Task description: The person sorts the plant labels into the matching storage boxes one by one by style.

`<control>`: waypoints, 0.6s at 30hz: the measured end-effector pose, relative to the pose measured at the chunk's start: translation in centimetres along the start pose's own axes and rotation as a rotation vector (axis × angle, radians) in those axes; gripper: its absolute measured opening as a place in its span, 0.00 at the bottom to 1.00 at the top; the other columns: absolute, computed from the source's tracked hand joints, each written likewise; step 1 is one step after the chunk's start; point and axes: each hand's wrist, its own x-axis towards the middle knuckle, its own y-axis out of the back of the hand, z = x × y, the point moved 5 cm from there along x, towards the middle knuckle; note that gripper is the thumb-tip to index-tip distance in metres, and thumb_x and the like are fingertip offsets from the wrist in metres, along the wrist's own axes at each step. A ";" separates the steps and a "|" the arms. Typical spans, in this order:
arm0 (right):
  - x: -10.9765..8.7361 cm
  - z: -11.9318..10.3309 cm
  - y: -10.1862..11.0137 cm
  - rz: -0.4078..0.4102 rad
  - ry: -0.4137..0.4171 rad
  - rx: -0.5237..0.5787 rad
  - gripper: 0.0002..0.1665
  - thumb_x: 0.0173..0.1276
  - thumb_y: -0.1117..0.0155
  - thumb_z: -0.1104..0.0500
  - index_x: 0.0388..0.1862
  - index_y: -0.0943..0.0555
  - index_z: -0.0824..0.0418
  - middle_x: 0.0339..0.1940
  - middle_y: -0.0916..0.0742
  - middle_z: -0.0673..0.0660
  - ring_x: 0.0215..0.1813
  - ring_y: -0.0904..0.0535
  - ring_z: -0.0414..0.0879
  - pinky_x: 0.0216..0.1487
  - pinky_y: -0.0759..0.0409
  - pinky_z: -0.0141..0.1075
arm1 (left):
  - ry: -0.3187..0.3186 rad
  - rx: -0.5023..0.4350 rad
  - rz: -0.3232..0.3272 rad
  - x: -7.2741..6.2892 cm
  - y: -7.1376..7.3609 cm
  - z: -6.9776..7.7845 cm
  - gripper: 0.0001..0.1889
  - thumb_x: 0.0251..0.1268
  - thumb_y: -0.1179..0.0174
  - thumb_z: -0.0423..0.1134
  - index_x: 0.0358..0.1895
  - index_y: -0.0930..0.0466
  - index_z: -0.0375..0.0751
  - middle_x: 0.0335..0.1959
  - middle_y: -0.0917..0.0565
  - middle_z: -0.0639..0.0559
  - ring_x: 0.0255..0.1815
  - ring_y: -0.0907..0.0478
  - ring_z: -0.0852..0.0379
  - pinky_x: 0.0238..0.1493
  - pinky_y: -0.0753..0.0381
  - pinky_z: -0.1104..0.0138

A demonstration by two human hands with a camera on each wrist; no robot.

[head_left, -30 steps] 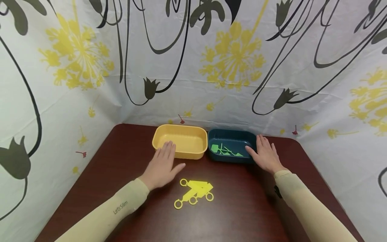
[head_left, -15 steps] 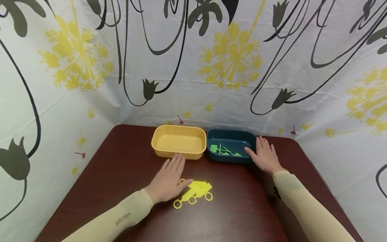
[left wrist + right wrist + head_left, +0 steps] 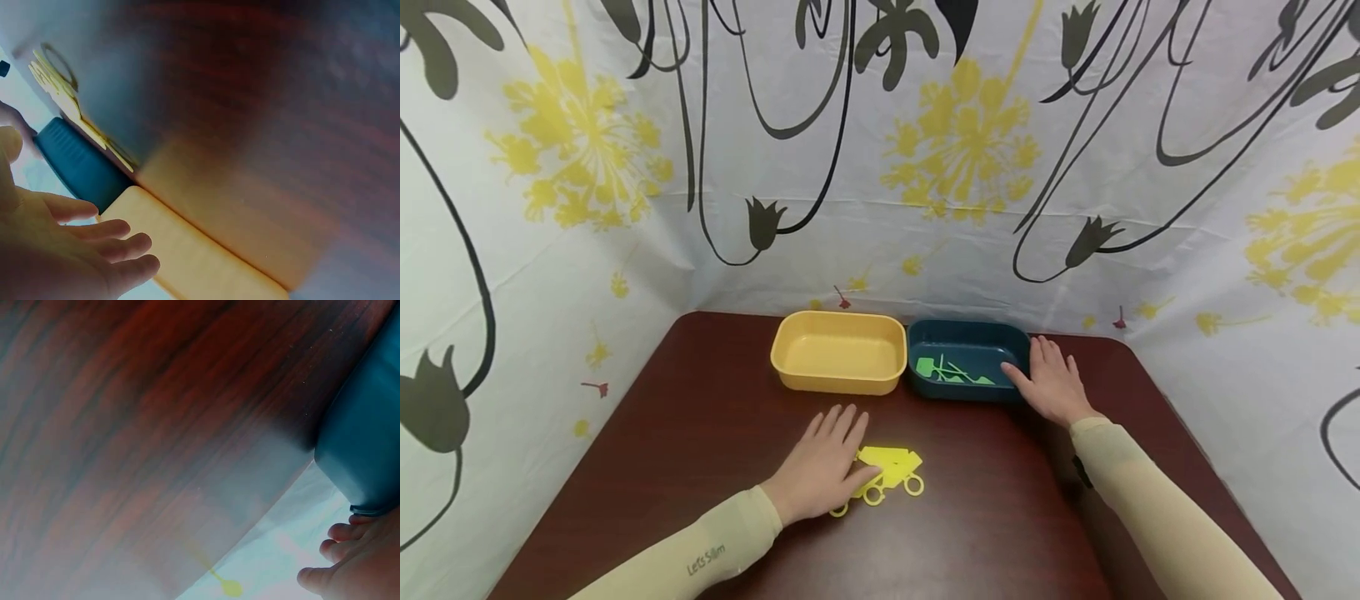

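Observation:
Low over the table's middle, my left hand (image 3: 820, 471) has its fingers stretched toward the yellow tray (image 3: 835, 387). Its thumb side overlaps a small pile of flat yellow pieces with ring ends (image 3: 891, 467), hiding part of them. In the left wrist view the fingers (image 3: 125, 247) are spread and nothing lies in the palm. My right hand (image 3: 1054, 387) rests at the right end of the dark teal tray (image 3: 966, 392), fingers straight along the outside and thumb over the rim. Inside that tray lie several flat green pieces with thin stems (image 3: 951, 371).
Both trays stand side by side at the back of a dark reddish-brown table (image 3: 700, 433). Right behind them hangs a white patterned cloth (image 3: 820, 250), which also closes off both sides. The yellow tray's visible floor is bare.
My left hand has come back from the yellow tray's front rim and moved over the left part of the yellow pieces. The right hand stays at the teal tray.

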 end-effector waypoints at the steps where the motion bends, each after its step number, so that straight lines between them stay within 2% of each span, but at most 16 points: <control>1: 0.0 0.0 0.0 0.001 0.000 0.000 0.62 0.73 0.62 0.24 0.81 0.59 0.72 0.81 0.52 0.74 0.80 0.60 0.70 0.73 0.68 0.67 | 0.000 0.002 0.004 0.0 0.0 0.1 0.47 0.71 0.65 0.74 0.81 0.47 0.42 0.80 0.45 0.40 0.80 0.50 0.39 0.75 0.49 0.45; 9: 0.2 -0.1 -0.3 -0.009 -0.012 -0.023 0.62 0.72 0.63 0.23 0.81 0.58 0.71 0.81 0.51 0.72 0.80 0.60 0.69 0.73 0.67 0.66 | -0.004 0.005 0.043 0.0 -0.3 0.2 0.44 0.71 0.54 0.71 0.76 0.35 0.39 0.72 0.33 0.39 0.75 0.41 0.36 0.72 0.43 0.42; 14: 0.2 -0.3 -0.3 -0.009 -0.013 -0.030 0.62 0.72 0.63 0.23 0.81 0.57 0.72 0.81 0.50 0.73 0.80 0.59 0.68 0.74 0.64 0.64 | -0.046 0.029 0.080 0.0 -0.3 0.5 0.38 0.70 0.49 0.68 0.64 0.21 0.37 0.65 0.27 0.39 0.72 0.37 0.35 0.70 0.40 0.41; 18: 0.2 -0.2 0.1 -0.004 -0.013 -0.039 0.62 0.73 0.62 0.23 0.81 0.56 0.72 0.81 0.50 0.72 0.81 0.59 0.67 0.75 0.63 0.64 | -0.083 0.069 0.094 0.2 -0.4 1.0 0.33 0.68 0.44 0.66 0.56 0.17 0.38 0.56 0.24 0.42 0.66 0.31 0.39 0.68 0.37 0.42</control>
